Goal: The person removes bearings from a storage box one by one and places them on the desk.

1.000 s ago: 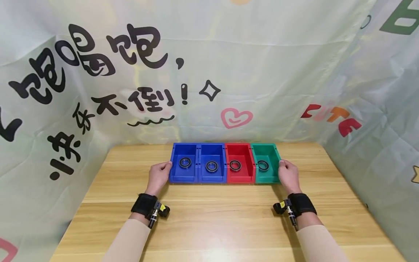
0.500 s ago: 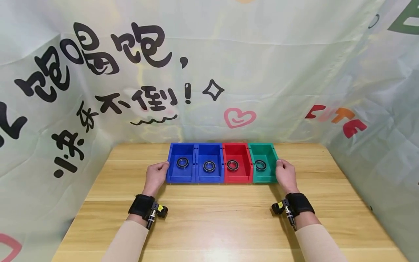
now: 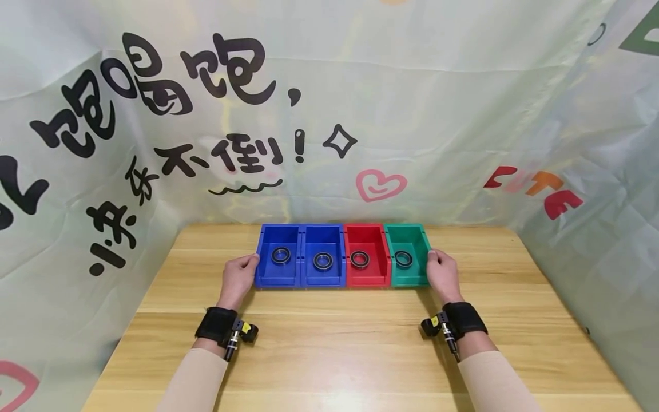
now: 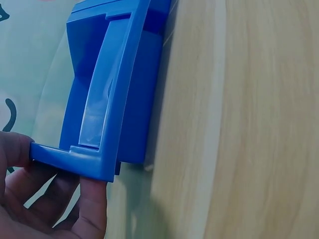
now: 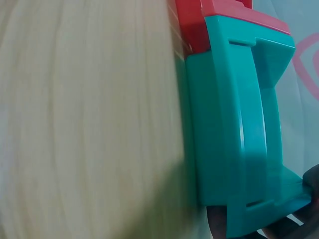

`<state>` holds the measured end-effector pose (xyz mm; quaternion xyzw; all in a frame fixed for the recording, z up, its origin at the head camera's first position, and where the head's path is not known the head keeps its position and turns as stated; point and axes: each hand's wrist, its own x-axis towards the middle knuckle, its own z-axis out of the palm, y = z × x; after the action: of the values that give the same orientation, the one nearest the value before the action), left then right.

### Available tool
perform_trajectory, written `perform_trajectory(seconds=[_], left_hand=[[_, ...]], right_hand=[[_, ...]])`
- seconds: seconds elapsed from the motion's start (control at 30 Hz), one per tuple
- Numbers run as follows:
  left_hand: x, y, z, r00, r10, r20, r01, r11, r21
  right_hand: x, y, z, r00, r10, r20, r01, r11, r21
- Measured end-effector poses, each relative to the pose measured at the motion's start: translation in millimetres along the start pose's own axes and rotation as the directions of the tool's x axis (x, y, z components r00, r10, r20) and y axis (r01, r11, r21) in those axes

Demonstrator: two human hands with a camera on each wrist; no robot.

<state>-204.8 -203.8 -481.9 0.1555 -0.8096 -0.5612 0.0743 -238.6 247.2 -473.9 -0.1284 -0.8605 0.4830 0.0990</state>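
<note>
A row of joined open bins stands near the back of the table: two blue ones, the left blue bin [image 3: 278,278] and the right blue bin [image 3: 323,279], then a red bin [image 3: 368,278] and a green bin [image 3: 410,278]. In each lies one black-and-silver ring, like a ball bearing [image 3: 281,256]. My left hand [image 3: 238,279] pinches the outer wall of the left blue bin, thumb over its rim in the left wrist view. At the other end my right hand [image 3: 444,276] grips the green bin's outer wall; its fingers are partly hidden in the right wrist view.
The wooden table [image 3: 334,343] extends in front of the bins and to both sides. Printed cloth [image 3: 437,114] hangs close behind the row and along the left and right sides.
The whole row of bins has shifted left along the table, with both hands moving along on its ends. The head view has turned slightly, so the cloth print appears further right.
</note>
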Motion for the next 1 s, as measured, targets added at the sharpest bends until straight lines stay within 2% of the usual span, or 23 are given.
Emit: perform_trajectory(seconds=[0.2,0.43,1.0], left_hand=[[1.4,-2.0,-2.8,1.0,0.006,-0.004,-0.006,1.0,0.0],[2.3,-5.0,-5.6,0.999,0.026,-0.038,-0.026,1.0,-0.004],[2.5,-2.6,-7.9,1.0,-0.001,-0.008,0.0,1.0,-0.01]], right_hand=[[-1.2,-3.9,2.6,1.0,-0.011,0.015,0.011,1.0,0.012],[-2.7,-4.7,5.8,0.999,-0.028,0.019,0.027,0.999,0.028],[-0.9,-4.4,4.4,0.998,0.012,0.064,-0.014,0.999,0.034]])
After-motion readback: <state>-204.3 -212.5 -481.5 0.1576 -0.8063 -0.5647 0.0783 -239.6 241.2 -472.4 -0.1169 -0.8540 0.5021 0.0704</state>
